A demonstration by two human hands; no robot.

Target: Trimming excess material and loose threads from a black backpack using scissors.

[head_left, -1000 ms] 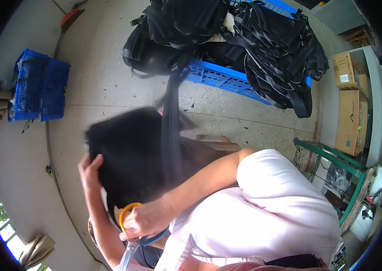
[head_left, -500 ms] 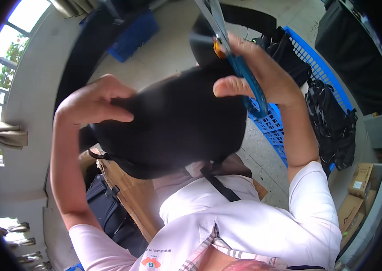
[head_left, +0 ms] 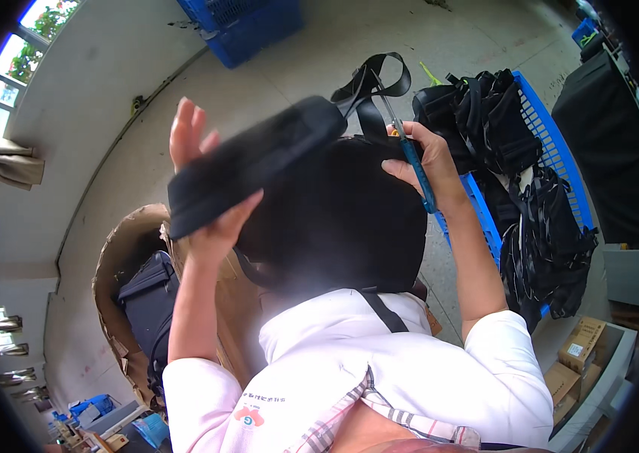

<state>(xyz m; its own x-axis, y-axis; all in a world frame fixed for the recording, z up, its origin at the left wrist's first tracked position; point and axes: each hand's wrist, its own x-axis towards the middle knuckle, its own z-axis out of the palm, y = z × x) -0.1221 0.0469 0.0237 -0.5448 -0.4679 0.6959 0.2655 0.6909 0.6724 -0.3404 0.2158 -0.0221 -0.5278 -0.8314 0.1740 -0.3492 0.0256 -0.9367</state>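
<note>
- The black bag (head_left: pixel 342 219) lies before me, between my hands; I judge it light, soft and floppy, best gripped along its upper edge.
- At its ten o'clock a padded strap (head_left: pixel 259 155), probably springy, rests across my left hand (head_left: pixel 217 230), fingers spread.
- At two o'clock my right hand (head_left: pixel 432 162) curls round scissors (head_left: pixel 416 170), thumb at the bag's edge.
- Farther out at two: a blue crate (head_left: pixel 553 147).

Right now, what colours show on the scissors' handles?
Mostly blue on the scissors' handles, with a bit of orange near the blades; head view.
</note>
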